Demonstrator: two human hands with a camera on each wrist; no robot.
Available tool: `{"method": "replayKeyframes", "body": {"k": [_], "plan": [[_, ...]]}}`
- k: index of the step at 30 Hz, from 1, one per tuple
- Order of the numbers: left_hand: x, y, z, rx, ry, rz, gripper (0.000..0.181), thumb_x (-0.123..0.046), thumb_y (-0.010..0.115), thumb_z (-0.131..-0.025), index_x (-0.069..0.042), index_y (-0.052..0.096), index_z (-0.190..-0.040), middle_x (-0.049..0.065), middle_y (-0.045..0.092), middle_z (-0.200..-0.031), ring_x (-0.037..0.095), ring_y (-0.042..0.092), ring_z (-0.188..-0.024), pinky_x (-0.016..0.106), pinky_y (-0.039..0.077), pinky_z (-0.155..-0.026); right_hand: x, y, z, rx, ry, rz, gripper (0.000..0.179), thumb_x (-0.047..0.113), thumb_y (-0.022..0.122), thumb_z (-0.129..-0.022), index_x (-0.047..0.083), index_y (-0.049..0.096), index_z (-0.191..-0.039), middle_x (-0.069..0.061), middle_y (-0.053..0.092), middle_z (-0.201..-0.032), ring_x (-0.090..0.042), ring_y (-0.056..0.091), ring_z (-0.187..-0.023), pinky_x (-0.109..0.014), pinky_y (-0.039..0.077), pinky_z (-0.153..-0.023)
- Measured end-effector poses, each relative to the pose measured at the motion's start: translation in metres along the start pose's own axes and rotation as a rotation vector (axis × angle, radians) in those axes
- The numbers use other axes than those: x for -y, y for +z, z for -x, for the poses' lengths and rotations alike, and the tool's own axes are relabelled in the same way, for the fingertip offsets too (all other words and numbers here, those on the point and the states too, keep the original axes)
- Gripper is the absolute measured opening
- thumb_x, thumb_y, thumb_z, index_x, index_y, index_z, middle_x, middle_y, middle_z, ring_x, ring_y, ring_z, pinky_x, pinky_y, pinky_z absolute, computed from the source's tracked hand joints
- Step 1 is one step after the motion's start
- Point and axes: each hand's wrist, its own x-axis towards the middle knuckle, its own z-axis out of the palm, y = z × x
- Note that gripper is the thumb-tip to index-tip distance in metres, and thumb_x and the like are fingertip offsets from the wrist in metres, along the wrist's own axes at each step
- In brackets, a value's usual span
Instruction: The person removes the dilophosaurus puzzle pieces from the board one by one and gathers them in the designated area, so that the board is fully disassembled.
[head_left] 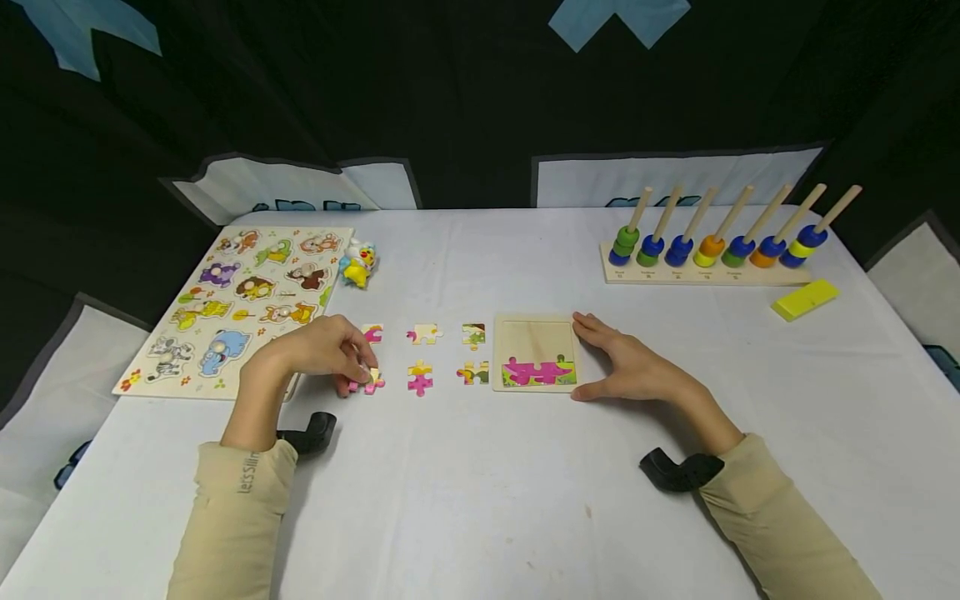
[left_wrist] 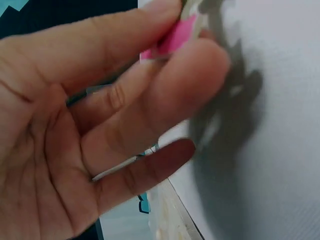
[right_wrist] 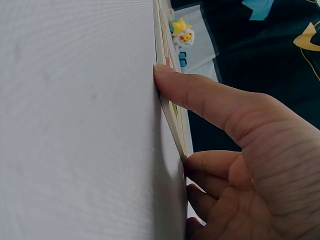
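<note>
Between thumb and fingertips, my left hand [head_left: 327, 353] pinches a pink and cream jigsaw piece [head_left: 371, 384], low over the table; in the left wrist view its pink part [left_wrist: 177, 39] shows between the fingers. Beside it lie several loose jigsaw pieces [head_left: 420, 379] in two rows. To their right is a square wooden puzzle tray [head_left: 534, 337], with joined pink and green pieces [head_left: 536, 372] along its near side. My right hand [head_left: 626, 362] rests at the tray's right edge, fingers extended. Its thumb [right_wrist: 175, 82] touches the near corner, and the other fingertips meet the side farther back.
A wooden animal puzzle board [head_left: 247, 312] lies at the left, partly under my left forearm in view. Next to it is a small toy figure [head_left: 359, 265]. A peg stand with coloured rings [head_left: 705, 275] and a yellow block [head_left: 806, 300] are at the back right.
</note>
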Motion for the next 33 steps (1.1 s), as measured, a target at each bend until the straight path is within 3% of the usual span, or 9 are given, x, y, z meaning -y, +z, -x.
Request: {"method": "replayKeyframes", "body": {"k": [10, 18, 24, 30, 33], "plan": [[-0.006, 0.002, 0.000, -0.066, -0.065, -0.147, 0.012, -0.011, 0.075, -0.079, -0.008, 0.065, -0.074, 0.000, 0.064, -0.060, 0.012, 0.061, -0.057, 0.028, 0.040, -0.064, -0.001, 0.000, -0.002, -0.004, -0.013, 0.008, 0.099, 0.034, 0.081, -0.074, -0.004, 0.027, -0.148, -0.018, 0.016, -0.160, -0.038, 0.013, -0.147, -0.057, 0.018, -0.115], [-0.015, 0.005, 0.001, -0.138, -0.169, -0.254, 0.017, -0.017, 0.079, -0.076, -0.010, 0.065, -0.070, 0.001, 0.060, -0.061, 0.015, 0.052, -0.061, 0.028, 0.038, -0.057, 0.000, -0.001, -0.002, 0.002, -0.011, 0.008, 0.098, 0.033, 0.081, -0.075, -0.004, 0.027, -0.148, -0.018, 0.016, -0.160, -0.037, 0.012, -0.148, -0.057, 0.018, -0.115], [-0.013, 0.005, 0.000, -0.123, -0.180, -0.217, 0.015, -0.015, 0.077, -0.078, -0.009, 0.066, -0.069, 0.002, 0.063, -0.058, 0.014, 0.057, -0.056, 0.028, 0.037, -0.056, 0.000, -0.003, -0.001, 0.013, -0.002, 0.011, 0.098, 0.035, 0.079, -0.075, -0.002, 0.026, -0.149, -0.017, 0.015, -0.160, -0.038, 0.012, -0.148, -0.060, 0.017, -0.114], [-0.014, 0.003, 0.001, -0.103, -0.173, -0.193, 0.013, -0.015, 0.076, -0.079, -0.008, 0.066, -0.077, 0.003, 0.065, -0.060, 0.015, 0.060, -0.056, 0.029, 0.038, -0.058, 0.001, -0.003, 0.000, 0.012, -0.003, 0.005, 0.098, 0.034, 0.079, -0.076, -0.002, 0.026, -0.149, -0.017, 0.015, -0.160, -0.038, 0.012, -0.147, -0.060, 0.017, -0.114], [-0.017, 0.000, 0.001, -0.122, -0.148, -0.206, 0.012, -0.018, 0.074, -0.082, -0.007, 0.068, -0.083, 0.003, 0.066, -0.063, 0.015, 0.059, -0.061, 0.028, 0.039, -0.060, 0.000, -0.002, 0.001, 0.009, -0.006, 0.000, 0.098, 0.034, 0.080, -0.075, -0.003, 0.026, -0.149, -0.018, 0.015, -0.160, -0.038, 0.012, -0.147, -0.059, 0.017, -0.114]]}}
